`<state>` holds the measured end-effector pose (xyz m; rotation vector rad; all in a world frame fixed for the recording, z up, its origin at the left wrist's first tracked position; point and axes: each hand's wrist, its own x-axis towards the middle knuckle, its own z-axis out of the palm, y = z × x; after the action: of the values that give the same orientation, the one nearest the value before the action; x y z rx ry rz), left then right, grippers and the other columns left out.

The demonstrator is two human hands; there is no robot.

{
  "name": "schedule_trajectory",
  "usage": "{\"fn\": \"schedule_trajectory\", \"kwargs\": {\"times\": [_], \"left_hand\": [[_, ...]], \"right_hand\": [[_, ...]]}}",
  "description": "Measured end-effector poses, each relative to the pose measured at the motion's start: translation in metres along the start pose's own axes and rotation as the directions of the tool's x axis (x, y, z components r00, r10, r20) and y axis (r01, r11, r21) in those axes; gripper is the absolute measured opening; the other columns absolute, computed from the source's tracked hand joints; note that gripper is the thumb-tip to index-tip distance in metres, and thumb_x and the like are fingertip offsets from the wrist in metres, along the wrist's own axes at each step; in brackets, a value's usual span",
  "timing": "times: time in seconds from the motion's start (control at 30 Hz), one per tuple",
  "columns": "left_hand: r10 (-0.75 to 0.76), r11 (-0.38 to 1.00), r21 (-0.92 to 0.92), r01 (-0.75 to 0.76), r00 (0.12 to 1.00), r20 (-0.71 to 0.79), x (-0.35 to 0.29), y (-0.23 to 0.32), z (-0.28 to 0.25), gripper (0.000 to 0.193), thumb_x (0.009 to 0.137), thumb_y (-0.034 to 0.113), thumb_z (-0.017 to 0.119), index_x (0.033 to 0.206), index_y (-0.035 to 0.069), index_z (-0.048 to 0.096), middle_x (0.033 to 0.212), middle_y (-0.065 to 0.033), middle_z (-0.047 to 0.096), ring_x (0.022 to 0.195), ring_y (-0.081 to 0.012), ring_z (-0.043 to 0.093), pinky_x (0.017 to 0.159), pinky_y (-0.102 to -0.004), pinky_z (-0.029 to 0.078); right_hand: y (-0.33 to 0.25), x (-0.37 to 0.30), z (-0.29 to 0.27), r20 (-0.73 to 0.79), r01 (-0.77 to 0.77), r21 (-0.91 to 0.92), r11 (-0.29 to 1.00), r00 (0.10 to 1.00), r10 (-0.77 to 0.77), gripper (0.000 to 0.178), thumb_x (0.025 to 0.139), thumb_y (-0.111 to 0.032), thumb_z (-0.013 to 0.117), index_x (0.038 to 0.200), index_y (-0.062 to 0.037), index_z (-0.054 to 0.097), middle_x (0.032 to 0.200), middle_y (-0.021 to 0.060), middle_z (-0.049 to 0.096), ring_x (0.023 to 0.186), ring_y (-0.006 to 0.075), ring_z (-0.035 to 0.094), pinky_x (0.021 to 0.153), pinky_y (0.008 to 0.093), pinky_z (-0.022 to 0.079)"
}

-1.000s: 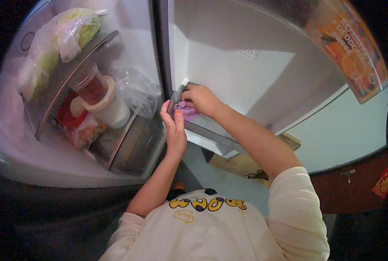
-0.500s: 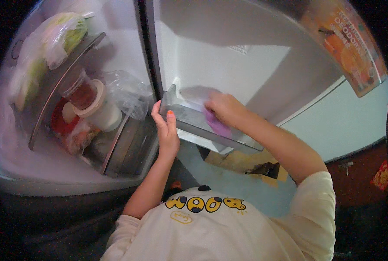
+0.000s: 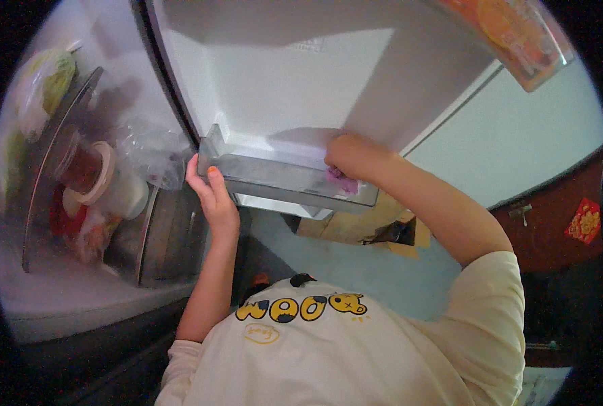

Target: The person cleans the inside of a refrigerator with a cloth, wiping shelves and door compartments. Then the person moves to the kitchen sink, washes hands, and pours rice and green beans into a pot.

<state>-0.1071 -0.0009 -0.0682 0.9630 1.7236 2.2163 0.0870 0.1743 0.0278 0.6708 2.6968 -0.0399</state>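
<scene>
My left hand [image 3: 219, 211] grips the left end of a clear grey door shelf [image 3: 268, 184], its thumb with an orange nail in front and its fingers round the end. The shelf runs along the inside of an open white fridge door [image 3: 281, 88]. Down in the shelf's right end is a crumpled purple cloth [image 3: 343, 180], with my right hand [image 3: 353, 155] closed on it from above. My right fingertips are partly hidden by the hand itself.
To the left, the fridge compartment holds a wrapped cabbage [image 3: 48, 84], a white tub [image 3: 127, 193], a lidded cup with brown contents [image 3: 78, 166] and a plastic bag [image 3: 152, 152]. A cardboard box [image 3: 349, 227] lies on the floor under the door. An orange package [image 3: 511, 40] hangs upper right.
My right hand has moved with the purple cloth to the right end of the shelf. My left hand keeps its grip, while the whole view has shifted.
</scene>
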Motion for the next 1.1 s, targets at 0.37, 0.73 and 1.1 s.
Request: {"fn": "schedule_trajectory", "kwargs": {"times": [0.37,0.73,1.1], "left_hand": [[-0.11,0.993,0.051,0.11,0.994,0.002,0.003,0.006,-0.001,0.051,0.104,0.031,0.038,0.145,0.004,0.023,0.141,-0.0212,0.035,0.129,-0.0308,0.037,0.109,-0.0386,0.026],[-0.226,0.955,-0.162,0.249,0.963,0.146,0.0,0.015,-0.01,0.075,0.097,0.065,0.012,0.152,0.014,0.022,0.154,-0.0125,0.027,0.142,-0.0269,0.023,0.116,-0.0405,0.013],[-0.139,0.955,-0.23,0.188,0.967,0.212,0.006,0.01,-0.023,0.068,0.102,0.056,0.019,0.149,0.008,0.029,0.153,-0.0135,0.028,0.144,-0.0266,0.021,0.118,-0.0402,0.012]], "right_hand": [[-0.014,-0.065,-0.048,-0.334,0.357,0.506,0.785,0.92,-0.204,0.013,0.084,-0.009,0.063,0.097,-0.0065,0.066,0.094,0.0113,0.064,0.09,0.0303,0.062,0.076,0.0397,0.051],[-0.138,0.032,-0.014,-0.68,0.401,0.223,0.888,0.717,-0.153,0.01,0.077,-0.01,0.066,0.087,-0.0094,0.067,0.091,0.0086,0.066,0.082,0.0289,0.065,0.07,0.0393,0.053],[-0.084,-0.054,0.009,-0.612,0.325,0.309,0.894,0.787,-0.075,0.03,0.078,-0.005,0.063,0.107,-0.0107,0.066,0.1,0.0088,0.069,0.09,0.0293,0.067,0.077,0.0372,0.055]]}}
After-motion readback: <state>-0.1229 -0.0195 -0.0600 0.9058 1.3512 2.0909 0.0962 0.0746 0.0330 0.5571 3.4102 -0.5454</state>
